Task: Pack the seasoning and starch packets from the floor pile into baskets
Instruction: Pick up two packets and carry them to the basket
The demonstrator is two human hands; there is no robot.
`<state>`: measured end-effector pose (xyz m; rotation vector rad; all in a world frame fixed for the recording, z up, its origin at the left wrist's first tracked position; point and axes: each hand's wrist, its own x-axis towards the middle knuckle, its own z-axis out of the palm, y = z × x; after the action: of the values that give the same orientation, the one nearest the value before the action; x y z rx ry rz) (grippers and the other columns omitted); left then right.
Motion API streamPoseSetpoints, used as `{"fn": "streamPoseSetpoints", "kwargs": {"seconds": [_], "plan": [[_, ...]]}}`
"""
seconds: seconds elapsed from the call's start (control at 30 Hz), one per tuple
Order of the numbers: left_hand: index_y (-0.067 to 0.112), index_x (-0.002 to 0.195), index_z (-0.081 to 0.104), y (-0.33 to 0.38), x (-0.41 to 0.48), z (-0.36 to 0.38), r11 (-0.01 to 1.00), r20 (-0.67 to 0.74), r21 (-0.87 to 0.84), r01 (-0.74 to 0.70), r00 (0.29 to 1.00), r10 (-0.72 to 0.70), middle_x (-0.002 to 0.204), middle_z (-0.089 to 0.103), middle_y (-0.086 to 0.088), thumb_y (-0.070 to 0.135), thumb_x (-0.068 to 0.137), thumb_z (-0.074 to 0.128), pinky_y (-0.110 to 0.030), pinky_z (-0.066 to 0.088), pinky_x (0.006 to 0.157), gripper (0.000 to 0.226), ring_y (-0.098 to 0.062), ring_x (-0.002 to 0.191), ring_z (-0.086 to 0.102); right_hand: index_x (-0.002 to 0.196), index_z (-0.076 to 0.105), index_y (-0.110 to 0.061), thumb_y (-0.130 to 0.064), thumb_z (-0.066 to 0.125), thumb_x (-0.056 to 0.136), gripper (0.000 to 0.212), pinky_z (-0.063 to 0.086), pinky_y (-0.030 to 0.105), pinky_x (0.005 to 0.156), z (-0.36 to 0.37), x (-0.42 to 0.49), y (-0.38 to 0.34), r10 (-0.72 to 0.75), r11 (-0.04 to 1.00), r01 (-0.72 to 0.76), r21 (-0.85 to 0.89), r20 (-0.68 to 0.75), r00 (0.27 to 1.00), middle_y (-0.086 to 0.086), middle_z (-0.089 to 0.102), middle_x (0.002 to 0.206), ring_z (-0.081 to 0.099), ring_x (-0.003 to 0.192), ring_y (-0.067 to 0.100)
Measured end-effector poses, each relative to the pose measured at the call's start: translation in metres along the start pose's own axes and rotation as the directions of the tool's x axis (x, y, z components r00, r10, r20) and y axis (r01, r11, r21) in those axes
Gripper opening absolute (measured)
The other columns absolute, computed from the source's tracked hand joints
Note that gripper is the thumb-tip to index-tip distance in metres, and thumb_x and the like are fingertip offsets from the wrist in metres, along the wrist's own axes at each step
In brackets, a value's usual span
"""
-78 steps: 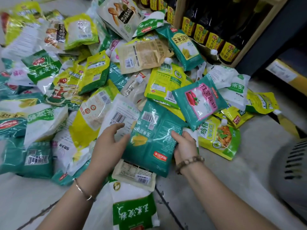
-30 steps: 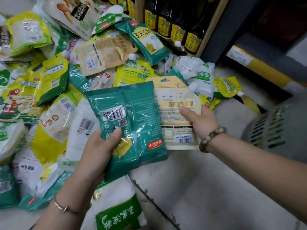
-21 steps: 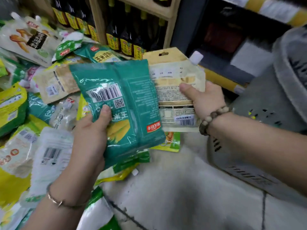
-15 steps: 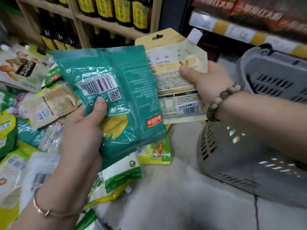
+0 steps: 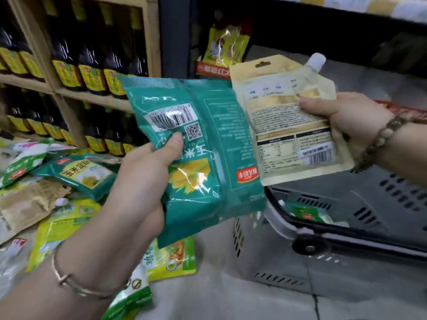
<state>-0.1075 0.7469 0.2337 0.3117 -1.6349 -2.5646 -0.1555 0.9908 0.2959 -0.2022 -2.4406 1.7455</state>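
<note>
Head view, one entry per item.

1. Teal starch packet [image 5: 203, 144]: held upright, back face and barcode toward the camera, upside down. It hangs left of the basket, with only its lower right corner near the rim.
2. Left hand [image 5: 143, 181]: grips the teal packet, thumb pressed on the face below the barcode and fingers curled behind.
3. Beige spouted pouch [image 5: 288, 125]: upright, white cap at the top right corner. Its left edge tucks behind the teal packet and its lower edge is above the basket's opening.
4. Right hand [image 5: 346, 121]: pinches the pouch at its right edge, thumb on the printed face and fingers behind, out of sight.
5. Grey basket [image 5: 272, 252]: on the floor at lower right, with a green packet [image 5: 305, 212] already inside.
6. Floor pile [image 5: 76, 176]: many packets remain, lower left, before the shelf of dark bottles [image 5: 92, 72].

Handling note (judgement): the step in hand is depositing both items.
- Carry the teal packet further right, so that it clears the rim.
- Lower both items close to the contents, then let go.
- Lay them flat so later packets stack evenly.
- The soft starch bag will likely sag, so it is best set down rather than dropped.
- Keep the hard cap off neighbouring film.
</note>
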Motion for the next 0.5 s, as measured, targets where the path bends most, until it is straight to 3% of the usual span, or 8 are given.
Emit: {"fn": "streamPoseSetpoints", "kwargs": {"seconds": [0.07,0.2,0.27,0.33,0.4,0.5], "plan": [[0.015,0.073,0.06,0.0,0.006,0.023,0.999,0.015,0.03,0.027,0.999,-0.028,0.051,0.065,0.001,0.02,0.089,0.062,-0.032,0.05,0.036,0.017,-0.016,0.041,0.062,0.085,0.066,-0.014,-0.024,0.069,0.08,0.012,0.059,0.034,0.065,-0.026,0.007,0.007,0.04,0.999,-0.04,-0.005,0.006,0.999,-0.001,0.073,0.07,0.07,0.065,0.015],[0.014,0.08,0.062,-0.011,0.029,0.08,0.987,0.055,0.156,0.036,0.997,-0.045,0.063,0.067,-0.005,0.022,0.088,0.064,-0.036,0.055,0.046,0.012,-0.02,0.048,0.064,0.092,0.07,-0.01,-0.029,0.074,0.063,0.034,0.055,0.044,0.079,-0.079,0.022,0.028,0.126,0.992,-0.126,-0.001,-0.04,0.991,0.008,0.074,0.086,0.071,0.08,0.027],[0.013,0.077,0.056,-0.023,0.043,0.11,0.972,0.053,0.236,0.014,0.998,-0.028,0.078,0.066,-0.01,0.025,0.079,0.073,-0.042,0.057,0.066,0.021,-0.026,0.067,0.067,0.096,0.069,-0.012,-0.027,0.076,0.069,0.032,0.054,0.046,0.084,-0.103,0.03,0.044,0.157,0.986,-0.16,-0.045,-0.057,0.986,0.007,0.074,0.089,0.071,0.082,0.027],[0.014,0.079,0.053,-0.038,0.053,0.142,0.941,0.067,0.338,0.026,0.996,-0.052,0.092,0.063,-0.014,0.027,0.077,0.074,-0.053,0.052,0.083,0.024,-0.034,0.085,0.064,0.109,0.066,-0.012,-0.031,0.078,0.068,0.047,0.056,0.039,0.078,-0.126,0.041,0.07,0.215,0.968,-0.221,-0.115,-0.066,0.974,0.006,0.073,0.091,0.071,0.078,0.024],[0.015,0.086,0.059,-0.061,0.061,0.172,0.896,0.123,0.442,0.029,0.988,-0.093,0.091,0.064,-0.012,0.02,0.087,0.065,-0.048,0.054,0.079,0.008,-0.028,0.078,0.062,0.113,0.064,-0.011,-0.029,0.075,0.075,0.043,0.054,0.026,0.064,-0.143,0.049,0.095,0.255,0.941,-0.256,-0.222,-0.037,0.966,0.003,0.071,0.091,0.069,0.072,0.018],[0.009,0.089,0.061,-0.113,0.068,0.207,0.766,0.229,0.641,-0.047,0.964,-0.132,0.083,0.063,-0.009,0.012,0.09,0.057,-0.03,0.054,0.07,0.006,-0.026,0.079,0.06,0.116,0.062,-0.008,-0.039,0.073,0.078,0.05,0.047,0.032,0.083,-0.157,0.065,0.138,0.314,0.799,-0.312,-0.513,-0.086,0.946,0.009,0.063,0.111,0.06,0.098,0.027]]}}
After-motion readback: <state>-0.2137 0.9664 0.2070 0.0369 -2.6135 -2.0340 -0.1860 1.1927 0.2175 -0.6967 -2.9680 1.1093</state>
